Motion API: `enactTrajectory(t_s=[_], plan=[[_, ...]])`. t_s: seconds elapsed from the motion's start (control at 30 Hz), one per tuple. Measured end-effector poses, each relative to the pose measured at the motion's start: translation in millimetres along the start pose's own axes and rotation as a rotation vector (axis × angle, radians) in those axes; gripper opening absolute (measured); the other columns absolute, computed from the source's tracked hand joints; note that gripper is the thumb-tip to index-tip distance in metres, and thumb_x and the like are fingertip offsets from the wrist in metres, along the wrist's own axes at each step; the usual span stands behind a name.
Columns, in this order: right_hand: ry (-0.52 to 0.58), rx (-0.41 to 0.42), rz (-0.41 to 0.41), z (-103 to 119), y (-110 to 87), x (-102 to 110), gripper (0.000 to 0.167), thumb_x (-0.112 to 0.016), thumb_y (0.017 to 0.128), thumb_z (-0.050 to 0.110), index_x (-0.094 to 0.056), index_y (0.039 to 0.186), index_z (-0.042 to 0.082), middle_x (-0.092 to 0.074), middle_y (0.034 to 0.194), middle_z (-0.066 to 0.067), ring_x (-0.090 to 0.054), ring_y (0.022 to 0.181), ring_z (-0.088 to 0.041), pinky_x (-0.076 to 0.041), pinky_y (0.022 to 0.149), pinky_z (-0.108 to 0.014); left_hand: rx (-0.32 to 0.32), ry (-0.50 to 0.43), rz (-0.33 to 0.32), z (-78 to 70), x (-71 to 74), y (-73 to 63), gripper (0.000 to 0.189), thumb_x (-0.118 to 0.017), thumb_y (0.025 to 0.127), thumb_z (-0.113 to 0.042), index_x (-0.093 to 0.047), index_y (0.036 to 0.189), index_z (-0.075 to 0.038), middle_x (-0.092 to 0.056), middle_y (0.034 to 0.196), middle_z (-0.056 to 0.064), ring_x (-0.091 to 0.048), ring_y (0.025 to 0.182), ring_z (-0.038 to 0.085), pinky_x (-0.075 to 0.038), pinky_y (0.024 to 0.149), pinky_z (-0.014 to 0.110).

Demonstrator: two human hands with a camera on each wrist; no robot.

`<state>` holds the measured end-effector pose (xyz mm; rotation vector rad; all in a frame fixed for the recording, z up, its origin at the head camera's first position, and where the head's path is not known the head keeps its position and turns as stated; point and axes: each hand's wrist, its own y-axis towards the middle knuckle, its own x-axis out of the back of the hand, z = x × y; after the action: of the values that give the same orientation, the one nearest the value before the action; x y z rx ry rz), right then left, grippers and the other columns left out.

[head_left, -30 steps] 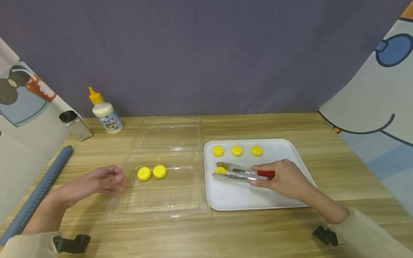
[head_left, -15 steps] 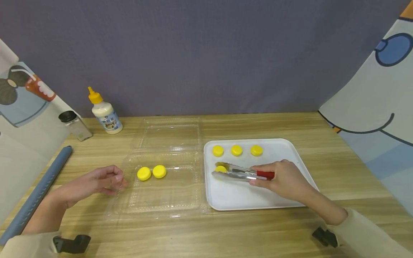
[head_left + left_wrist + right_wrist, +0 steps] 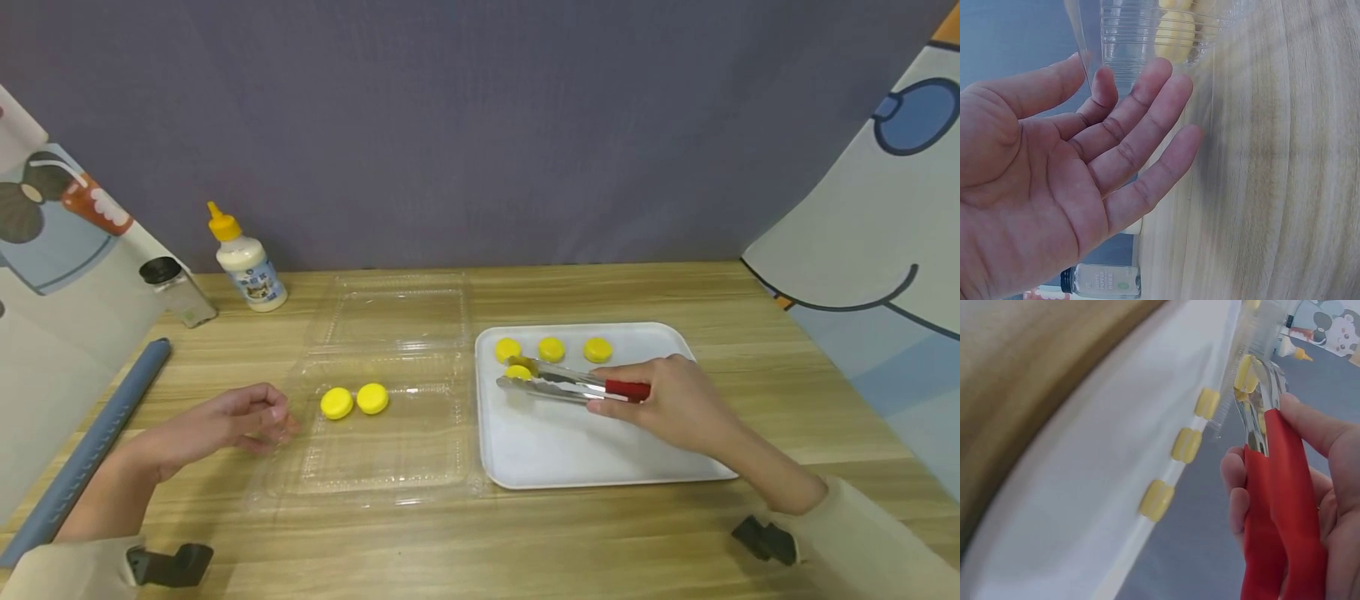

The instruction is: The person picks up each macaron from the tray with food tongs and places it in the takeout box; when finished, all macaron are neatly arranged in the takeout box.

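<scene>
My right hand (image 3: 678, 404) grips red-handled metal tongs (image 3: 1291, 481). Between the tong tips is a yellow macaron (image 3: 1247, 374), held a little above the left part of a white tray (image 3: 577, 454). Three more yellow macarons (image 3: 551, 349) sit in a row along the tray's back edge. Left of the tray lies a hinged clear plastic box (image 3: 375, 500), its lid folded back. Two macarons (image 3: 372, 398) rest side by side in its base. The thumb and forefinger of my left hand (image 3: 1079, 147) pinch the box's left rim; the other fingers are loosely bent.
A squeeze bottle (image 3: 255, 275) with a yellow nozzle and a black-capped jar (image 3: 178, 293) stand at the back left. Along the left side of the table lies a blue-grey rod (image 3: 90, 446). A dark grey panel (image 3: 480, 150) rises behind the table.
The tongs have lifted the macaron off the tray and moved slightly back and to the right with it. My left hand stays at the box's rim.
</scene>
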<state>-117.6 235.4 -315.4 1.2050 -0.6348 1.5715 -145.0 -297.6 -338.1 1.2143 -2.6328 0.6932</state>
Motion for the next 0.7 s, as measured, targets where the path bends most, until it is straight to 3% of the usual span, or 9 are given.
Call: enactTrajectory(t_s=[0.1,0.3,0.5,0.7], plan=[[-0.012,0.022,-0.017,2.4,3.0,4.8,0.04,-0.085,0.083,0.04,-0.079,0.114,0.015,-0.042,0.048,0.015,-0.033,0.054,-0.008,-0.03,0.052,-0.026,0.002,0.004,0.001,-0.2,0.6,0.4,0.027,-0.042,0.111,-0.02,-0.048,0.119,0.005,-0.061,0.121,0.018,-0.062,0.113,0.029,-0.055,0.09,0.037],[0.0,0.065,-0.039,11.6,11.1,13.1,0.04,-0.085,0.083,0.038,-0.08,0.112,0.01,-0.059,0.057,0.017,-0.037,0.049,-0.005,-0.033,0.052,-0.028,0.016,0.025,0.001,0.5,1.5,0.1,0.029,-0.041,0.111,-0.021,-0.048,0.121,0.005,-0.061,0.122,0.017,-0.062,0.113,0.029,-0.054,0.091,0.037],[0.012,0.096,-0.014,24.1,19.0,18.4,0.042,-0.081,0.087,0.041,-0.078,0.116,0.011,-0.046,0.05,0.017,-0.033,0.047,-0.004,-0.031,0.048,-0.026,0.014,0.022,0.008,1.4,2.1,-0.5,0.029,-0.04,0.112,-0.021,-0.048,0.121,0.005,-0.061,0.122,0.017,-0.062,0.113,0.028,-0.054,0.09,0.033],[0.008,0.131,-0.014,38.3,28.1,19.8,0.044,-0.08,0.087,0.044,-0.077,0.12,0.014,-0.047,0.051,0.016,-0.037,0.048,-0.004,-0.032,0.049,-0.028,0.0,0.028,0.012,1.1,2.2,0.7,0.029,-0.04,0.112,-0.021,-0.048,0.12,0.005,-0.061,0.121,0.017,-0.062,0.113,0.029,-0.054,0.09,0.033]])
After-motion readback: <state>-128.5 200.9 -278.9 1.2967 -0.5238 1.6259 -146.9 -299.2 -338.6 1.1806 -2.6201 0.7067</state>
